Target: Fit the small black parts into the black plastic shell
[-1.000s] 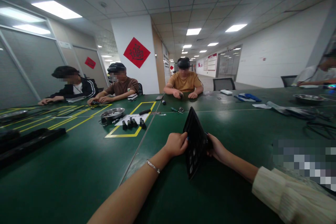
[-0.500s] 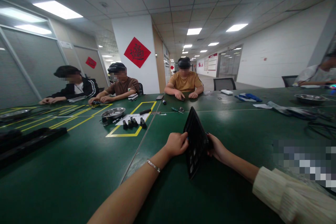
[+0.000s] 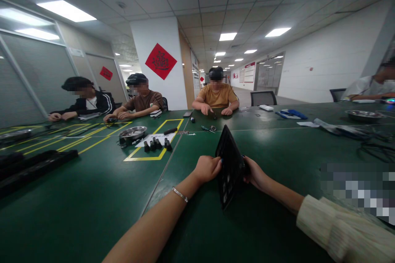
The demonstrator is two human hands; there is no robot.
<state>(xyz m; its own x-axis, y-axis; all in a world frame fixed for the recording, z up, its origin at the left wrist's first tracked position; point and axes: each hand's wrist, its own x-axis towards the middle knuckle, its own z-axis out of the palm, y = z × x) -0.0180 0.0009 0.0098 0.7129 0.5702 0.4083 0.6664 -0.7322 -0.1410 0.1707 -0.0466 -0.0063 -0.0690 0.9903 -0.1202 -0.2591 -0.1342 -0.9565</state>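
A flat black panel (image 3: pixel 228 164) with small square cut-outs stands on edge above the green table (image 3: pixel 92 205), tilted away from me. My left hand (image 3: pixel 206 169) grips its left edge with curled fingers; a thin bracelet sits on that wrist. My right hand (image 3: pixel 254 174) clasps the panel's right side, mostly hidden behind it, with a cream sleeve on the forearm.
Several small black parts (image 3: pixel 156 144) lie on white paper inside a yellow-taped rectangle, beside a metal bowl (image 3: pixel 132 132). Long black trays (image 3: pixel 33 166) lie at the left. Three people sit across the table, another at the far right. Cables (image 3: pixel 375 150) and a second bowl (image 3: pixel 362 114) are at right.
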